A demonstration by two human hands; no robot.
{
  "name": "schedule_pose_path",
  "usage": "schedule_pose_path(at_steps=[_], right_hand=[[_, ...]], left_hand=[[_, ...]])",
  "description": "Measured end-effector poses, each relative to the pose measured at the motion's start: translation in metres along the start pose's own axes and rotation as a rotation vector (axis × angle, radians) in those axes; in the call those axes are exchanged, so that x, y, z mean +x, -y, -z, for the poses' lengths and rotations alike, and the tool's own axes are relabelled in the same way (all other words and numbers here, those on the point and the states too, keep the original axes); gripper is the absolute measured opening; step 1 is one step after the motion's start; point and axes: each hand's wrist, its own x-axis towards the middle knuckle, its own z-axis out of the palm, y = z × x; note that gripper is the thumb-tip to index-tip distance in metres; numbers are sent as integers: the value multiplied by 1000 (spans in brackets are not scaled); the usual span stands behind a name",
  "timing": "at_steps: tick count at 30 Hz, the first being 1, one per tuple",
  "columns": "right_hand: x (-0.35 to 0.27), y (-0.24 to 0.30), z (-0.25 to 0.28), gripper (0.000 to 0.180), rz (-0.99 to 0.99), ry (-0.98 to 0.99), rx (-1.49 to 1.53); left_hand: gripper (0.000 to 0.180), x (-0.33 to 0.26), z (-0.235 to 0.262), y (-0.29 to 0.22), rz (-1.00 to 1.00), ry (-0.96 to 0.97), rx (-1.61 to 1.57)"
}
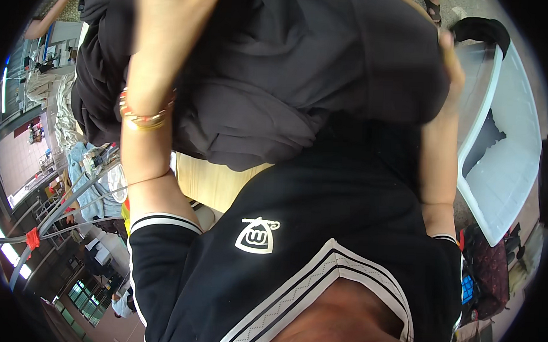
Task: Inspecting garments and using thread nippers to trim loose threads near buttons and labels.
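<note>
Nearest camera: wearer's black shirt [297, 202]; dark cloth bundle [278, 62] just ahead of it; left hand [177, 14] over bundle's left side, cropped; right hand [454, 73] at right edge, blurred; cannot tell whether either grasps; likely soft, limp, bulky, best gathered from both sides

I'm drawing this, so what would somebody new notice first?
First, the big heap of dark grey cloth at the top middle, with the left hand over it and the right hand at its right edge. Then the pale plastic tub at the right, and the red and gold bracelets around the left wrist.
</note>
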Motion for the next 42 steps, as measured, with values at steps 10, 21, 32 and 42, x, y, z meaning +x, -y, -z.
schedule_pose_path(at_steps=[10, 21, 32, 42], right_hand=[[51, 28, -21, 49, -224, 438, 418], [97, 53, 9, 33, 91, 394, 372], [96, 25, 18, 27, 162, 81, 205], [38, -68, 34, 24, 190, 174, -991]], left_hand=[[56, -74, -88, -42, -395, 15, -86], [36, -54, 16, 3, 346, 140, -1304], [42, 41, -29, 9, 309, 24, -243], [42, -66, -33, 2, -198, -191, 137]])
